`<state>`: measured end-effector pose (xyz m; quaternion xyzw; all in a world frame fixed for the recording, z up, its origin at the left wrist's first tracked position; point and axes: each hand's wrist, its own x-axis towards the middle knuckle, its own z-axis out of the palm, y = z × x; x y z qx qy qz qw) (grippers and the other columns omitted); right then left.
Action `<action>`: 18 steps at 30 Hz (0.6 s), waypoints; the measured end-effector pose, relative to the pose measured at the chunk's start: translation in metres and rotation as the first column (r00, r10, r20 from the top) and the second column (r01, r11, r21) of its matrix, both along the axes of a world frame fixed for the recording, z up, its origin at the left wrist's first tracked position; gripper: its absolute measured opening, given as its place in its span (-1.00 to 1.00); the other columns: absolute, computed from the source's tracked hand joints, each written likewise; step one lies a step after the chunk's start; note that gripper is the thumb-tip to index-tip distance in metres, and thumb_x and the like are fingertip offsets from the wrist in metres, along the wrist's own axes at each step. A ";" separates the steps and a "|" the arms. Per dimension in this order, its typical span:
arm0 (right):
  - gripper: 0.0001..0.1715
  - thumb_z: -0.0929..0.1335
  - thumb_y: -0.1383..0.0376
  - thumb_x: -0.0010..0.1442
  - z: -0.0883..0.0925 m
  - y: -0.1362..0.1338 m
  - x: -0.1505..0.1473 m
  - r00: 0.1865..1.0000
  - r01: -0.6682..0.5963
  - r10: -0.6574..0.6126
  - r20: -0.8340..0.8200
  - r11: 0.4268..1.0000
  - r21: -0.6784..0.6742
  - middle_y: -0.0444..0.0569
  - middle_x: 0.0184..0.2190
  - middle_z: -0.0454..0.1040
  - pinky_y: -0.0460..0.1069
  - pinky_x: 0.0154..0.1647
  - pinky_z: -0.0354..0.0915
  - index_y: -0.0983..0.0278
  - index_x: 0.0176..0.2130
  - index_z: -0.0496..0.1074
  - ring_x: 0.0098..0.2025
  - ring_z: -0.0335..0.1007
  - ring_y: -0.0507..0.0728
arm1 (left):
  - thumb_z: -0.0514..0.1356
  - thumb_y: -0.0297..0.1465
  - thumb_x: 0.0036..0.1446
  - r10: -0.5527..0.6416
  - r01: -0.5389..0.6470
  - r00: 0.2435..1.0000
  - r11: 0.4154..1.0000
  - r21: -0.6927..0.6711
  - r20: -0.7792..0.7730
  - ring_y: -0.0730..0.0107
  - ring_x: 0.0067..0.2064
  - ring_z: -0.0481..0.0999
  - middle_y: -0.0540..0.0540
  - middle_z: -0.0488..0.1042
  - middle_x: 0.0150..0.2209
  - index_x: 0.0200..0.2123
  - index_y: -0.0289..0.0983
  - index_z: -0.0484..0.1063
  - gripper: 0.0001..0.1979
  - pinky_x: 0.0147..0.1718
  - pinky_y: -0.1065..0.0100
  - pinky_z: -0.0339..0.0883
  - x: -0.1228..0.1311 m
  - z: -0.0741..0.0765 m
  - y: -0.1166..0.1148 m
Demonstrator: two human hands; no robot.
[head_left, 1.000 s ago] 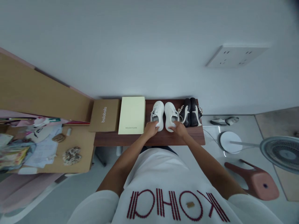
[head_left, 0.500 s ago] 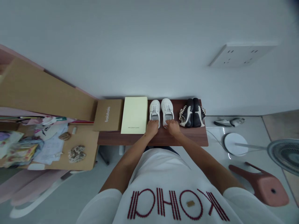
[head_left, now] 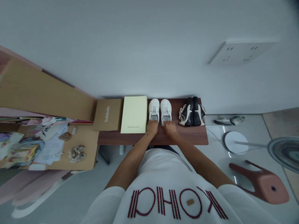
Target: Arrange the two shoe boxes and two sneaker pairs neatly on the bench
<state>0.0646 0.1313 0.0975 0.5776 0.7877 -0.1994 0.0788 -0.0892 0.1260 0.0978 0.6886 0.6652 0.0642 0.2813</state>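
Two white sneakers stand side by side on a dark wooden bench, toes toward the wall. My left hand is closed on the heel of the left white sneaker. On the heel of the right white sneaker, my right hand is closed in the same way. The fingertips of both hands are partly hidden at the shoe openings. Left of the sneakers lies a pale yellow shoebox, close to the left one. A pair of black and white sneakers rests to the right.
A brown cardboard box sits at the bench's left end. Beyond it is a desk with papers and bags. On the right floor are a fan, a pink stool and more shoes. A wall stands behind the bench.
The right white sneaker has shifted slightly left with my right hand and now stands straighter and closer to the other one. My left hand stays on its sneaker.
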 end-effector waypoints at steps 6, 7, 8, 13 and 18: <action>-0.66 0.27 0.17 0.40 0.004 -0.011 0.025 0.981 0.102 -0.079 -0.178 0.987 0.121 0.22 0.07 0.48 0.13 0.11 0.22 0.31 0.00 0.49 0.09 0.33 0.32 | 0.13 -0.50 0.25 -0.014 0.016 0.999 0.999 0.051 -0.043 -0.05 0.19 0.41 -0.38 0.52 0.03 0.08 -0.36 0.44 -0.67 0.34 -0.04 -0.04 0.001 0.012 0.000; -0.66 0.26 0.18 0.40 0.004 -0.013 0.035 0.969 0.126 -0.090 -0.229 0.981 0.149 0.22 0.07 0.48 0.14 0.14 0.22 0.31 -0.01 0.49 0.09 0.33 0.32 | 0.15 -0.47 0.25 -0.026 0.029 0.999 0.997 0.070 -0.048 -0.06 0.20 0.40 -0.38 0.51 0.04 0.10 -0.35 0.43 -0.65 0.33 -0.04 -0.01 0.005 0.017 0.002; -0.66 0.26 0.19 0.39 0.003 -0.016 0.046 0.956 0.153 -0.100 -0.276 0.973 0.176 0.21 0.07 0.48 0.15 0.16 0.21 0.31 -0.01 0.49 0.09 0.33 0.32 | 0.16 -0.45 0.26 -0.045 0.049 0.998 0.995 0.086 -0.046 -0.08 0.19 0.40 -0.38 0.50 0.05 0.12 -0.35 0.42 -0.64 0.31 -0.04 0.03 0.011 0.021 0.005; -0.63 0.26 0.18 0.36 -0.003 -0.023 0.118 0.876 0.386 -0.256 -0.409 0.880 0.277 0.23 0.09 0.46 0.20 0.24 0.20 0.30 0.03 0.46 0.17 0.31 0.33 | 0.17 -0.45 0.26 -0.202 0.193 0.976 0.975 0.110 0.079 -0.11 0.19 0.40 -0.38 0.48 0.09 0.14 -0.34 0.40 -0.62 0.26 -0.03 0.12 0.060 0.030 0.015; -0.23 0.38 -0.01 0.21 -0.016 -0.014 0.194 0.693 0.711 -0.575 -0.434 0.642 0.286 0.37 0.18 0.39 0.31 0.27 0.17 0.43 0.21 0.32 0.27 0.22 0.42 | 0.25 -0.46 0.19 -0.123 0.164 0.915 0.983 -0.076 0.385 -0.01 0.23 0.43 -0.37 0.44 0.19 0.23 -0.36 0.33 -0.47 0.21 0.12 0.25 0.125 0.009 0.016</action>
